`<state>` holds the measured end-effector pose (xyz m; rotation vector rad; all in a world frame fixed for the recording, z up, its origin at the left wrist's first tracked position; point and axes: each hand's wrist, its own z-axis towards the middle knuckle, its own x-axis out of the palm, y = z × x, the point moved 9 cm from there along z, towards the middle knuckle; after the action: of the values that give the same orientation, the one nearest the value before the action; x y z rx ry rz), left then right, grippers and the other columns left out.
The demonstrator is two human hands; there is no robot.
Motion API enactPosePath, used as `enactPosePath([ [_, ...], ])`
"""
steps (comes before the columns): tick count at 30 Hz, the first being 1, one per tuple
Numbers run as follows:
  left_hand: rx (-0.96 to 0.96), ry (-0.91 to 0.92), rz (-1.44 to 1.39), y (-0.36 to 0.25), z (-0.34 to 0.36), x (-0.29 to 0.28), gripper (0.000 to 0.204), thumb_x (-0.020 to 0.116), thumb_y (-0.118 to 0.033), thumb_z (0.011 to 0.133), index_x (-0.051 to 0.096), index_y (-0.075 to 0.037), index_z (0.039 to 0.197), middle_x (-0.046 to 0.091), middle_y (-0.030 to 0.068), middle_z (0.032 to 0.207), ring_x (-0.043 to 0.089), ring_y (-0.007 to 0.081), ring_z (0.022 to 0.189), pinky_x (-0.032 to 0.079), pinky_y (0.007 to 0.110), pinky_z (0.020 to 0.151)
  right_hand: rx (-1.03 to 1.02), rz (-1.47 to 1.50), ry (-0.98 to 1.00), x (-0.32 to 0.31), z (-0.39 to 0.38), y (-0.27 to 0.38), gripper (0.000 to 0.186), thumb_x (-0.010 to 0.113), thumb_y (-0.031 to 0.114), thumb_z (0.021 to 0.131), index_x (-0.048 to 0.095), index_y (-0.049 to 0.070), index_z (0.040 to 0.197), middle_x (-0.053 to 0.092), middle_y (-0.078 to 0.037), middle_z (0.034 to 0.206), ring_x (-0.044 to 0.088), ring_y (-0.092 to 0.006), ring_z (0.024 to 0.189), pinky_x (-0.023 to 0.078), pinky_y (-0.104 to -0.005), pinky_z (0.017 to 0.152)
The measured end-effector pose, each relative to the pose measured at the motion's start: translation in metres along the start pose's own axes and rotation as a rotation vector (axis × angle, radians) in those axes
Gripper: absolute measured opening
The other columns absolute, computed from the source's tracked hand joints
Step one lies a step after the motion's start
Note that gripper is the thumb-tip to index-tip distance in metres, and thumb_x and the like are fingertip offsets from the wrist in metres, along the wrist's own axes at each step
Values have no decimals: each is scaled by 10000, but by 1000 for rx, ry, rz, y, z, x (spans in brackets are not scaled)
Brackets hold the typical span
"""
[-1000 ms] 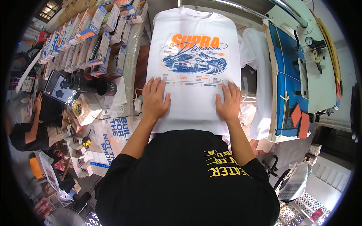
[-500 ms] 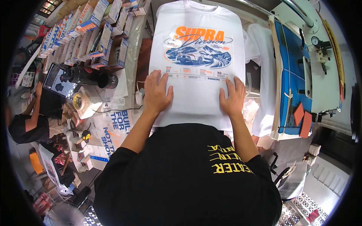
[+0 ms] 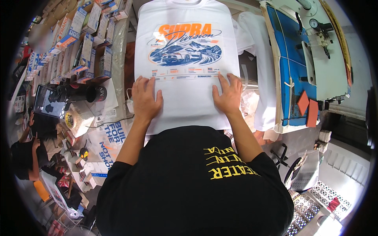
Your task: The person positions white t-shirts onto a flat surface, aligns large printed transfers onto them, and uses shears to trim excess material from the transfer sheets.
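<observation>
A white T-shirt (image 3: 185, 106) lies spread flat in front of me, collar away from me. On its chest is a clear transfer film (image 3: 177, 38) printed with an orange and blue car design. My left hand (image 3: 146, 99) rests on the shirt by the film's lower left corner, fingers stretched out and slightly apart. By the lower right corner, my right hand (image 3: 229, 94) lies the same way, its fingertips at the film's edge. Neither hand grips anything.
At the right stands a heat press with a blue bed (image 3: 291, 59), two orange-red pads (image 3: 312, 113) and a pressure gauge (image 3: 314, 23). More white fabric (image 3: 262, 78) hangs between. Left are boxes (image 3: 73, 27), a tape roll (image 3: 69, 119), a screen (image 3: 49, 101) and a co-worker (image 3: 25, 157).
The whole view has shifted, so the shirt and press appear farther left. My hands stay flat at the film's lower corners. The co-worker's arms at the left have changed position.
</observation>
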<state>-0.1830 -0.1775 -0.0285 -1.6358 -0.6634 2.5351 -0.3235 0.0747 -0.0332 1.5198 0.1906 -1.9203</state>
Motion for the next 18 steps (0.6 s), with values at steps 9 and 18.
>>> enactPosePath([
  [9,-488,-150,-381,149,30,31,365,621,-316,892,613,-79,1171,602,123,1072,550,286,1046,389,479,977,624,422,-213,11,19,-143,231,656,259,891,672,70,1022,652,-107,970,612,-200,877,492,-325,782],
  [18,-1086,376,-2035,144,-10,141,489,424,-432,1016,603,-45,1254,646,150,1228,613,297,1128,476,457,999,1025,1705,445,114,0,-133,364,522,165,959,582,-53,1245,654,-208,1184,665,-299,1039,557,-408,916],
])
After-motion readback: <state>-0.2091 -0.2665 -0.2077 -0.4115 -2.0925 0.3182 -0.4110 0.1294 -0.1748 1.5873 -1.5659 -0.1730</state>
